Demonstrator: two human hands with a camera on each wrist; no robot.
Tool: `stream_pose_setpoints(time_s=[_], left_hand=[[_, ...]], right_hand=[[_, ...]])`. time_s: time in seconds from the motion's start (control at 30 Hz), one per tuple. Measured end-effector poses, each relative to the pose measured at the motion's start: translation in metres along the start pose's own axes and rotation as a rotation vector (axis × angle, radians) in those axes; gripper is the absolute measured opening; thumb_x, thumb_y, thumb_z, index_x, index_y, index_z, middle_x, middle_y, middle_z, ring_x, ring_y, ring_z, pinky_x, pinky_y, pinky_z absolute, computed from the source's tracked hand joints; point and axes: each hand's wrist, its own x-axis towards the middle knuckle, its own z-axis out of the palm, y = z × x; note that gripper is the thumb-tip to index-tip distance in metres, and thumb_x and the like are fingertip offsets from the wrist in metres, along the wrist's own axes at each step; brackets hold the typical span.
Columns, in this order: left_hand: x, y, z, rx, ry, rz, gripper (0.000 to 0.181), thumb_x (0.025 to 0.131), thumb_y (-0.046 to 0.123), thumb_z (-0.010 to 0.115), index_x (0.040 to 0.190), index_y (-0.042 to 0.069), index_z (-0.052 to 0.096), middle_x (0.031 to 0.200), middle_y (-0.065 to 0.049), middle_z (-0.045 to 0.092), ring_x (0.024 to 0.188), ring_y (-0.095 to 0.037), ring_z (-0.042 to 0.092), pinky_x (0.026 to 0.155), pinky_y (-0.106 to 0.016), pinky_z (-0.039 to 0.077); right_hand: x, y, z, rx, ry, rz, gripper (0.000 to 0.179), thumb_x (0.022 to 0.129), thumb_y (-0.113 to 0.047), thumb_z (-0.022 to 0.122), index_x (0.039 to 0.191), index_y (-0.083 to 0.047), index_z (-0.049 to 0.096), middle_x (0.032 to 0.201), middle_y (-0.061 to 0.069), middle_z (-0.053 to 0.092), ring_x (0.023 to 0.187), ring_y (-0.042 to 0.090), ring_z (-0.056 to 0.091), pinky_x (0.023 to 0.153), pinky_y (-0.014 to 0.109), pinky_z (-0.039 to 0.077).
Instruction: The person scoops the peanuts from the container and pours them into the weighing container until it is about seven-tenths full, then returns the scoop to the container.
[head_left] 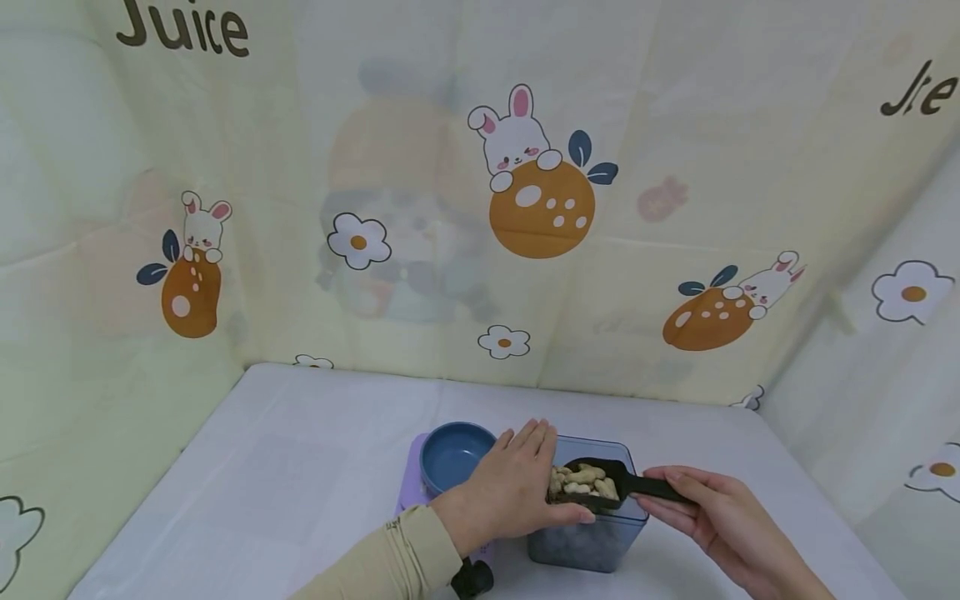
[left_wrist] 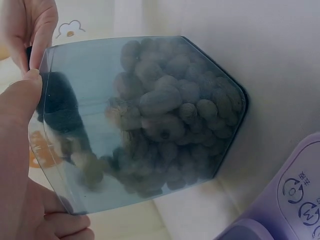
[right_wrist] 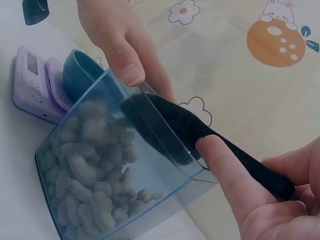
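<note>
A see-through bluish plastic container [head_left: 585, 546] stands on the table, holding many unshelled peanuts [right_wrist: 95, 170]. My left hand [head_left: 510, 492] grips its rim at the left side, thumb on the near edge and fingers across toward the far edge. With my right hand [head_left: 723, 521] I hold a black scoop [head_left: 658, 487] by its handle. The scoop's bowl lies level at the container's mouth, filled with peanuts [head_left: 591, 480]. Through the container wall, the left wrist view shows the scoop [left_wrist: 62, 105] dimly.
Left of the container, a blue bowl [head_left: 453, 458] sits on a lilac kitchen scale [right_wrist: 32, 85], partly behind my left hand and forearm. A small black object [head_left: 474, 577] shows below my left wrist. Printed curtains [head_left: 420, 350] with rabbits and oranges enclose the white table [head_left: 277, 475].
</note>
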Motion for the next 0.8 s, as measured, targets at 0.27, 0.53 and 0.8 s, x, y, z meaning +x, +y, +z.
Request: stream_pose_setpoints(time_s=[0.27, 0.53, 0.8], left_hand=[[-0.001, -0.002, -0.001, -0.03, 0.004, 0.018, 0.107, 0.086, 0.082, 0.042, 0.158, 0.007, 0.021, 0.164, -0.011, 0.025, 0.153, -0.024, 0.024, 0.121, -0.044, 0.03], [-0.005, -0.009, 0.001, -0.193, -0.02, -0.011, 0.107, 0.086, 0.082, 0.041, 0.161, 0.012, 0.009, 0.168, -0.007, 0.012, 0.155, -0.021, 0.011, 0.124, -0.046, 0.021], [-0.016, -0.025, -0.009, -0.163, 0.037, -0.018, 0.108, 0.086, 0.082, 0.04, 0.16, 0.01, 0.01, 0.168, -0.007, 0.011, 0.155, -0.02, 0.011, 0.125, -0.045, 0.018]], right_hand=[[-0.001, 0.004, -0.009, 0.164, -0.023, 0.02, 0.026, 0.107, -0.017, 0.045, 0.113, -0.012, 0.069, 0.119, 0.004, 0.069, 0.114, 0.02, 0.068, 0.102, 0.035, 0.05], [-0.001, -0.002, -0.005, 0.222, -0.051, 0.012, 0.026, 0.107, -0.018, 0.046, 0.113, -0.012, 0.07, 0.121, 0.005, 0.068, 0.116, 0.02, 0.067, 0.104, 0.034, 0.048], [0.002, -0.011, 0.007, 0.204, 0.018, 0.024, 0.024, 0.106, -0.019, 0.047, 0.11, -0.013, 0.071, 0.118, 0.002, 0.068, 0.115, 0.021, 0.068, 0.104, 0.034, 0.049]])
